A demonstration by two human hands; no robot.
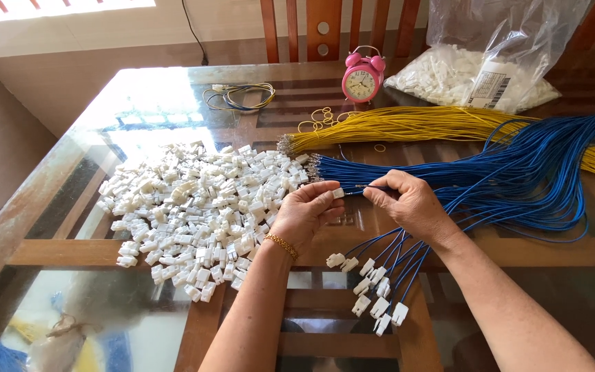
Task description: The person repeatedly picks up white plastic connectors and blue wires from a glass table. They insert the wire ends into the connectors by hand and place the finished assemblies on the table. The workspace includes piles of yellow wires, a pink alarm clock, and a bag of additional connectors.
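Observation:
My left hand [306,213] pinches a small white plastic connector [338,193] at its fingertips. My right hand [411,203] holds the metal-tipped end of a blue wire [365,187] right beside that connector. A big pile of loose white connectors [201,207] lies to the left of my hands. A bundle of blue wires [518,172] stretches right from my hands, with a bundle of yellow wires [408,124] behind it. Below my right hand lie several blue wires with white connectors on their ends [373,289].
A pink alarm clock [362,76] stands at the back of the glass-topped wooden table [56,251]. A clear bag of white connectors [476,76] sits at back right. A small coil of wires [239,96] and rubber bands [321,117] lie behind the pile.

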